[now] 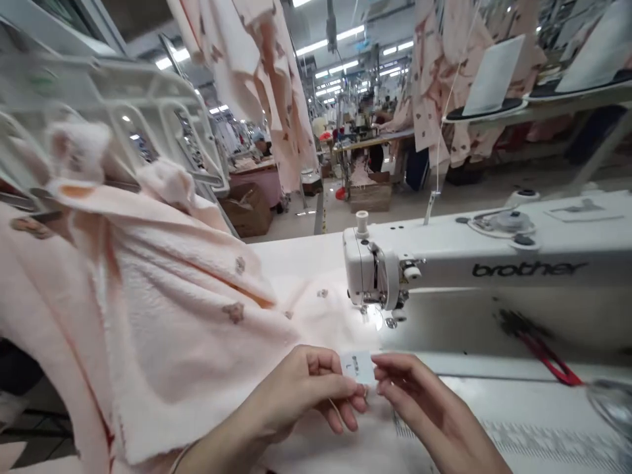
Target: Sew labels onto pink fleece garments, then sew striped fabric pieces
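Between my hands is a small white label point(358, 367) with dark print and an "L". My left hand point(320, 388) pinches its left edge between thumb and fingers. The fingertips of my right hand point(402, 385) are bent around the label's right edge; how firmly they hold it is hard to tell. Pale pink plush fabric point(197, 342) with small brown motifs spreads to the left and under my hands. Just beyond them stands the head of a white sewing machine point(365, 270), its lamp lit over the fabric.
Red-handled scissors point(548, 355) lie at the right below the machine arm. A white rack point(148, 99) with pink garments stands at the left. Thread cones point(494, 76) are at the upper right. Cardboard boxes point(370, 196) and other workstations are farther back.
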### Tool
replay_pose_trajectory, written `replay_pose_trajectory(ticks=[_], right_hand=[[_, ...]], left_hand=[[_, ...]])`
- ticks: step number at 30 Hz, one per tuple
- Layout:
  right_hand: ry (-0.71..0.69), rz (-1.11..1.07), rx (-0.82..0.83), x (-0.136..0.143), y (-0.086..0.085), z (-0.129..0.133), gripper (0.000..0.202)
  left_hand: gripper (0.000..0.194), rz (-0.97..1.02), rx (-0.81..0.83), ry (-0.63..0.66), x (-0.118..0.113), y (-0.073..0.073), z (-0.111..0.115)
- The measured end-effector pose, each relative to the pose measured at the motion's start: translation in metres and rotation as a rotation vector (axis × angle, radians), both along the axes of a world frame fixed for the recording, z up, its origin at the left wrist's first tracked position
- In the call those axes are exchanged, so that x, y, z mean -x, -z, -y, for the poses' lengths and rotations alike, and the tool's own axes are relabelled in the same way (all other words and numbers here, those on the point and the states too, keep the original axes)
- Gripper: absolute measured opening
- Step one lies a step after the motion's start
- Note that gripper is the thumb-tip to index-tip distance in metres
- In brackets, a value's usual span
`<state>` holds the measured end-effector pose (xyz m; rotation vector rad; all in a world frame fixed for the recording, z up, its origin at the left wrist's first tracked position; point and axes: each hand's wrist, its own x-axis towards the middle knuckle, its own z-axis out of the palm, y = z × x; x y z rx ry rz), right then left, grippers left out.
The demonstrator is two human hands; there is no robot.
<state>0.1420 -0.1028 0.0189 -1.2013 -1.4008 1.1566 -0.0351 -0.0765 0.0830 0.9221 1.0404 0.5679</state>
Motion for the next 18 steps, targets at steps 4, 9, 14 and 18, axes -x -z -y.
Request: replay_pose_trajectory(ticks=[4,9,14,18], right_hand=[[-0.18,-0.022,0.062,0.012,-0.018,-0.009,0.03],[-0.156,0.054,0.129,0.021,-0.011,-0.008,0.029],[-0.166,0.072,0.157,0.023,-0.009,-0.008,0.029],[-0.156,0.092,0.134,0.018,-0.006,-0.009,0.03]], left_hand=[[0.023,-0.146,-0.068,0.067,0.004,0.011,0.013],[0.031,-0.326,-0.295,-0.056,0.015,0.017,0.01],[0.023,-0.183,-0.206,-0.082,0.017,0.023,0.007],[0.02,-0.215,-0.193,-0.056,0.014,0.023,0.005]])
